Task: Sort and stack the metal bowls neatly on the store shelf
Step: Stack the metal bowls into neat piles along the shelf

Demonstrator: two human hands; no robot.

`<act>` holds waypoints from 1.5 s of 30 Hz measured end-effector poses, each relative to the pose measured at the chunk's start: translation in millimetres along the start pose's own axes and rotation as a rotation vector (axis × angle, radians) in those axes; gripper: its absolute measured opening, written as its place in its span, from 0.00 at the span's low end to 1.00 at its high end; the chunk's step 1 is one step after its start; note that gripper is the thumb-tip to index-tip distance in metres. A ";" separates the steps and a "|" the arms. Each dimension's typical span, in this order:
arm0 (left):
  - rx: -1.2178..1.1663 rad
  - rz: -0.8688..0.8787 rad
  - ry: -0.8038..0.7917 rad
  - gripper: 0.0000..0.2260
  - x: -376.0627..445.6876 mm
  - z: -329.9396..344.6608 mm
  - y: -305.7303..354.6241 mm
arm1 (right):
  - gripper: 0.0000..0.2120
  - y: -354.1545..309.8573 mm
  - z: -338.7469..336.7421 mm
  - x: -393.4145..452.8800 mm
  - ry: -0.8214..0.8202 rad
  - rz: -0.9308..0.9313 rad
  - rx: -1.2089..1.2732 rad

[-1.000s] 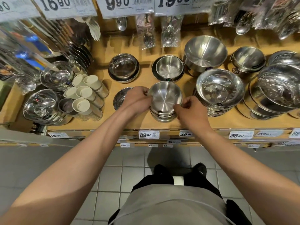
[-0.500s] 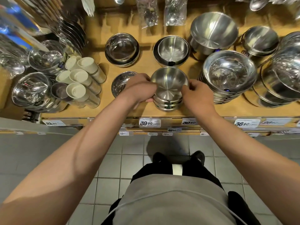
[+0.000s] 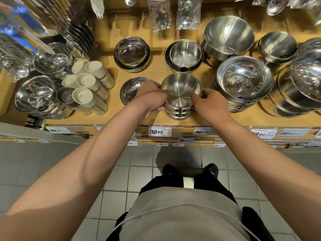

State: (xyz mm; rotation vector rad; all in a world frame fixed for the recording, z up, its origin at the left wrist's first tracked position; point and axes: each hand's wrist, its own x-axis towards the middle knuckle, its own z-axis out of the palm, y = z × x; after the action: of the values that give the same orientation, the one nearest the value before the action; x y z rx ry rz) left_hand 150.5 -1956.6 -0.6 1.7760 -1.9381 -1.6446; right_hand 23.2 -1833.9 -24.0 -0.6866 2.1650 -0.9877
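At shelf [image 3: 156, 66] front, centre: small bowl stack [image 3: 179, 108]. L hand [image 3: 152, 97] gripped top bowl [image 3: 180, 87] rim from left; R hand [image 3: 208, 101] pinched rim from right w/ curled fingers. Bigger stack [image 3: 243, 84] just right; cups [image 3: 86, 84] well left.

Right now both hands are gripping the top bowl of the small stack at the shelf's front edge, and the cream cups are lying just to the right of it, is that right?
Not quite. The head view shows the cream cups on the left of the stack, not the right. The rest holds: the left hand and right hand grip the top bowl at the shelf's front edge.
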 end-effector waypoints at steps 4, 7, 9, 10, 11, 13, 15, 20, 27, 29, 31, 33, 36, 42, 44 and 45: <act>0.058 0.022 -0.002 0.05 -4.1 -1.5 7.6 | 0.09 -5.7 -0.7 -1.9 -0.006 0.032 0.013; 0.127 0.096 0.011 0.05 -1.9 -7.0 15.8 | 0.07 -9.4 -0.5 -4.9 0.009 0.053 0.095; 0.183 0.174 0.018 0.07 3.9 -11.1 22.3 | 0.08 -11.2 0.2 -6.9 0.010 0.086 0.153; 0.212 0.206 0.017 0.08 7.3 -12.4 25.5 | 0.10 -11.9 1.0 -7.8 0.010 0.105 0.173; 0.249 0.229 0.010 0.08 10.8 -13.2 28.3 | 0.10 -12.0 2.3 -8.7 0.007 0.123 0.195; 0.310 0.251 -0.028 0.09 16.7 -14.3 32.6 | 0.09 -11.8 6.2 -10.6 0.001 0.162 0.261; 0.324 0.250 -0.069 0.10 21.6 -15.8 35.3 | 0.11 -11.3 9.9 -13.0 0.001 0.206 0.326; 0.367 0.234 -0.112 0.09 30.7 -17.7 32.9 | 0.08 -3.9 17.5 -13.4 0.001 0.264 0.380; 0.185 0.111 -0.190 0.07 34.0 -15.3 16.3 | 0.13 -5.7 11.2 2.8 0.037 0.189 0.161; 0.107 0.067 -0.192 0.07 29.7 -13.3 13.0 | 0.12 -9.5 8.2 8.3 0.049 0.152 0.107; 0.029 0.026 -0.188 0.08 24.5 -10.4 9.8 | 0.11 -13.7 6.1 12.8 0.038 0.137 0.084; -0.024 -0.004 -0.174 0.12 20.2 -8.3 7.1 | 0.11 -16.8 5.6 15.1 0.009 0.127 0.070; -0.038 -0.015 -0.152 0.13 14.7 -8.4 7.5 | 0.11 -18.1 4.4 15.5 -0.022 0.128 0.085; 0.002 0.012 -0.093 0.03 8.9 -11.7 15.2 | 0.06 -14.0 1.4 15.6 -0.021 0.115 0.107; 0.030 0.035 -0.076 0.03 10.3 -13.4 16.9 | 0.07 -13.6 2.0 15.1 -0.017 0.125 0.117; 0.045 0.044 -0.075 0.03 11.4 -13.8 17.3 | 0.07 -13.6 2.5 14.8 -0.017 0.134 0.123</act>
State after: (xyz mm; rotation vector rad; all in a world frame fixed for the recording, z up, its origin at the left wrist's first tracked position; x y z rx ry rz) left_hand 143.3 -1977.6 10.7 1.6978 -2.0460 -1.6899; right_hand 18.0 -1852.9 -19.5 -0.4839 2.0861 -1.0305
